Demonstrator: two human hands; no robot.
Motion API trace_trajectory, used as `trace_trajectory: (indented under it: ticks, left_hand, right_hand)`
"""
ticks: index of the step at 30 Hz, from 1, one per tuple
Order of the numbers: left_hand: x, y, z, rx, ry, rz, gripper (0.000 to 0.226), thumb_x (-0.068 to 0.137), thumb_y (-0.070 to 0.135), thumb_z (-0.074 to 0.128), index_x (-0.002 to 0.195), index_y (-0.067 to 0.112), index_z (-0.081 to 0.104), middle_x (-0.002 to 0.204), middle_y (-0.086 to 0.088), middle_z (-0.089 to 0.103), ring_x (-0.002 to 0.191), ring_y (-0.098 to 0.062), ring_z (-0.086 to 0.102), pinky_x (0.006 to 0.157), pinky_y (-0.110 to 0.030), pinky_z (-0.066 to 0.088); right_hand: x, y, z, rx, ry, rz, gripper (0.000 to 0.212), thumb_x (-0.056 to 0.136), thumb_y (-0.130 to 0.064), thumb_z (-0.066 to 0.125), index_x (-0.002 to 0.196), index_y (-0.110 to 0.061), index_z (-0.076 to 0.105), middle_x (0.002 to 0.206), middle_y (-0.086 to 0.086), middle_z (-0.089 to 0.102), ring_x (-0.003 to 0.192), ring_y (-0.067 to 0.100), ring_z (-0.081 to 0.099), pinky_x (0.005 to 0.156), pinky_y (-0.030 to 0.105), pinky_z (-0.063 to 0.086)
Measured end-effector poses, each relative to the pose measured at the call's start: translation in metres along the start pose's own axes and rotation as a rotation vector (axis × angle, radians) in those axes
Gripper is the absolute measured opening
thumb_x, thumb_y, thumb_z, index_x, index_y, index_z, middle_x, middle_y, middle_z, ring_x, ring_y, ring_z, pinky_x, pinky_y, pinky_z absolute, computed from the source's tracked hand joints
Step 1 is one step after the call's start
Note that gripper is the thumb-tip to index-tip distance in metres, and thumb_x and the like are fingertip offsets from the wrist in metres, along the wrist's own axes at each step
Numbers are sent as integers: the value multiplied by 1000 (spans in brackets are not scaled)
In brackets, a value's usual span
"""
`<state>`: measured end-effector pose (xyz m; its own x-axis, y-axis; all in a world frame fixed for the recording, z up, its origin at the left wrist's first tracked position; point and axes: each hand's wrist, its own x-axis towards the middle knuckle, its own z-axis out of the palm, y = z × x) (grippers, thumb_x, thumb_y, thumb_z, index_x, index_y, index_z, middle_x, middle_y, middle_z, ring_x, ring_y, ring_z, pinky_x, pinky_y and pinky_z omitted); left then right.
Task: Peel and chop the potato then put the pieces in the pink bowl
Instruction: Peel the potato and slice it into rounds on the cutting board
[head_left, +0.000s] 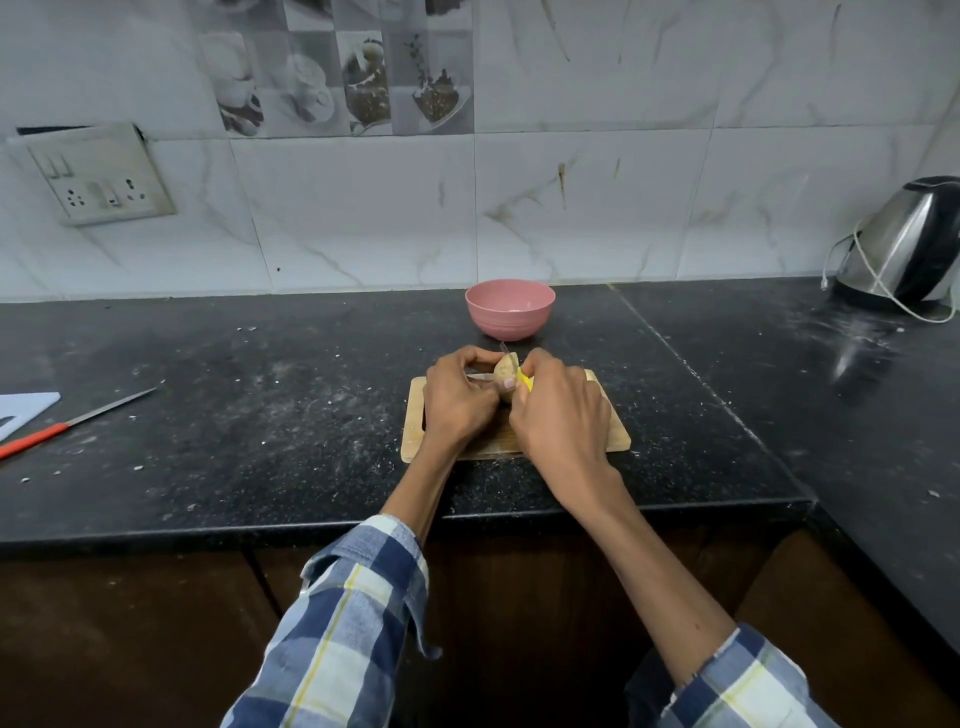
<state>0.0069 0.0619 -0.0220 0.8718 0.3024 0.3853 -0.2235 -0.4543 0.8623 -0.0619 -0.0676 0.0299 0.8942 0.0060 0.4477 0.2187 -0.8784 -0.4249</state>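
My left hand (457, 397) grips a brown potato (504, 370) above the wooden cutting board (615, 434). My right hand (558, 410) holds a yellow-handled peeler (524, 382) against the potato's right side; a thin metal tip shows just above the potato. Most of the potato and the peeler is hidden by my fingers. Beyond the board stands the pink bowl (510, 307), near the wall, with nothing visible inside it.
A red-handled knife (78, 420) lies on the black counter (260, 415) at the left, beside a pale blue object (23, 410). A steel kettle (906, 244) with a white cord stands at the back right. A wall socket (98, 174) is at the left.
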Motion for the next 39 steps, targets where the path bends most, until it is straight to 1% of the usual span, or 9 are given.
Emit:
trace_trajectory:
  ticks: [4, 9, 14, 20, 25, 28, 34, 37, 39]
  left_hand:
    - [-1, 1, -1, -1, -8, 2, 27, 74, 21, 89, 99, 27, 80, 91, 16, 78, 85, -2, 72, 84, -29, 58]
    - [1, -1, -6, -31, -65, 6, 28, 77, 19, 89, 103, 22, 80, 94, 14, 79, 86, 0, 73, 86, -32, 60]
    - [1, -1, -3, -46, -58, -14, 29, 73, 16, 89, 99, 24, 79, 91, 13, 79, 81, -4, 75, 85, -38, 62]
    - [1, -2, -2, -60, -48, -15, 26, 76, 18, 89, 99, 25, 79, 90, 13, 79, 81, -4, 73, 82, -32, 61]
    - [0, -1, -6, -108, -118, -42, 28, 79, 10, 86, 105, 20, 79, 93, 6, 80, 86, -10, 76, 86, -40, 63]
    - [-1, 1, -3, -32, -73, -21, 27, 78, 15, 86, 101, 24, 78, 90, 12, 79, 81, -3, 74, 84, -38, 62]
    - [-1, 0, -1, -57, -71, -33, 22, 74, 23, 85, 93, 30, 76, 87, 12, 79, 85, -7, 74, 87, -41, 61]
    - [0, -2, -2, -77, -84, -37, 24, 71, 26, 84, 93, 29, 77, 88, 12, 79, 86, -10, 75, 88, -44, 61]
    - [0, -1, -2, -74, -73, -43, 24, 73, 22, 86, 95, 27, 77, 86, 12, 79, 84, -8, 75, 87, -43, 61]
  right_hand:
    - [-8, 5, 2, 12, 34, 13, 16, 100, -24, 57, 115, -19, 60, 105, 9, 70, 101, 32, 64, 68, 36, 33]
    - [-4, -4, 6, 37, 22, 18, 17, 100, -25, 57, 116, -18, 60, 109, 10, 69, 104, 33, 63, 71, 39, 37]
    - [-3, 0, 10, 60, 25, 46, 15, 100, -25, 57, 113, -19, 60, 107, 9, 71, 101, 32, 64, 69, 37, 35]
    - [-13, 4, 5, 63, 29, 62, 16, 100, -22, 59, 115, -21, 60, 106, 9, 69, 100, 30, 64, 70, 36, 36]
    - [-7, 1, 8, 78, 7, 75, 12, 99, -21, 57, 111, -19, 60, 106, 9, 70, 101, 32, 64, 69, 36, 35]
    - [-4, 0, 8, 92, -8, 86, 11, 99, -22, 57, 110, -19, 60, 107, 10, 70, 102, 33, 64, 70, 36, 35]
    - [-19, 3, 4, 72, 8, 101, 18, 99, -21, 59, 117, -21, 61, 108, 8, 68, 103, 30, 62, 74, 40, 43]
    - [-17, -1, 7, 66, -5, 108, 19, 99, -20, 57, 118, -20, 60, 111, 9, 68, 106, 31, 62, 75, 39, 39]
    - [-13, -5, 9, 53, -25, 96, 20, 100, -18, 56, 120, -19, 58, 113, 9, 68, 108, 32, 62, 74, 38, 35]
